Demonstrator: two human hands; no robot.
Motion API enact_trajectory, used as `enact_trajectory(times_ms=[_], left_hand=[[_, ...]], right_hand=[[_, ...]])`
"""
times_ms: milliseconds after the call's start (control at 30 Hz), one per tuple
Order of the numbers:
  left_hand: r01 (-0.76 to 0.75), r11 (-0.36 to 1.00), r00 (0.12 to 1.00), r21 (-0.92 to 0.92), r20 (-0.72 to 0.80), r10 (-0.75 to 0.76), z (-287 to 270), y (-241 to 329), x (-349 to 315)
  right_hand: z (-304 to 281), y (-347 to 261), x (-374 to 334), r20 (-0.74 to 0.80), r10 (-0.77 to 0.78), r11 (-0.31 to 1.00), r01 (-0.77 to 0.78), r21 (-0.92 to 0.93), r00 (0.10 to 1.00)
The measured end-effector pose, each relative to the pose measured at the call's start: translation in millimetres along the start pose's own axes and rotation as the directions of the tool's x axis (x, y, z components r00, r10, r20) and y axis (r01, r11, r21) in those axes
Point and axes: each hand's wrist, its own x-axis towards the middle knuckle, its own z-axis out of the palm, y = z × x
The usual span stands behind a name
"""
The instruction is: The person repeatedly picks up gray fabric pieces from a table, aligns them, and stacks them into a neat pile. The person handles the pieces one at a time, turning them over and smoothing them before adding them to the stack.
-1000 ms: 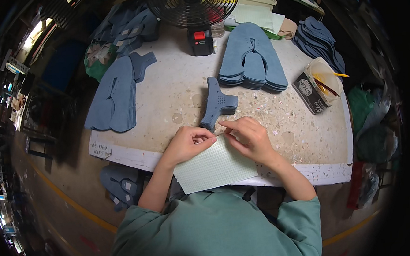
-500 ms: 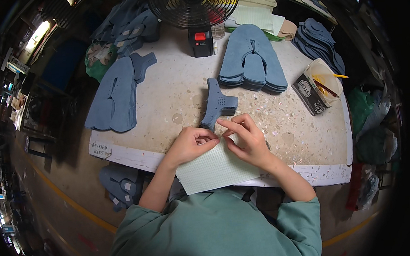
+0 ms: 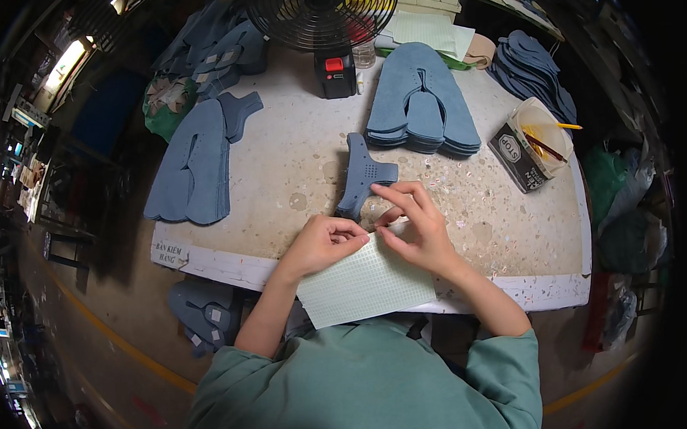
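Note:
A pale green sheet printed with a fine grid, like a sheet of small labels (image 3: 363, 285), slants over the table's front edge towards me. My left hand (image 3: 319, 246) pinches its upper edge between thumb and curled fingers. Beside it, my right hand (image 3: 422, 233) has its thumb and a bent finger closed at the same edge; any small piece between them is too small to see. The right index finger stretches forward to a small stack of blue T-shaped cut pieces with punched holes (image 3: 366, 170), just beyond both hands.
Stacks of larger blue shoe-upper pieces lie at left (image 3: 191, 165) and back right (image 3: 423, 103). A black fan (image 3: 322, 11) stands at the far edge. To the right, a cut-open container (image 3: 530, 152) holds pencils. More blue pieces (image 3: 531, 73) lie behind it.
My right index finger has moved slightly forward onto the small blue stack, and the right fingers have spread a little. The left hand and the sheet stay nearly in place.

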Motion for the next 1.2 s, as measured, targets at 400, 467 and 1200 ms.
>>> enact_trajectory(times_ms=[400, 467, 1200], left_hand=[[-0.031, 0.999, 0.999, 0.012, -0.018, 0.031, 5.9, 0.0, 4.7], [-0.012, 1.0, 1.0, 0.022, 0.001, 0.012, 5.6, -3.1, 6.8], [-0.304, 0.53, 0.876, 0.792, 0.014, 0.482, -27.6, 64.9, 63.4]], right_hand=[[5.8, -0.8, -3.6, 0.119, -0.067, 0.996, 0.073, -0.042, 0.991], [4.8, -0.3, -2.2, 0.03, 0.088, 0.985, -0.092, 0.146, 0.996], [-19.5, 21.6, 58.6, -0.054, 0.033, 0.824, -0.058, -0.564, 0.998]])
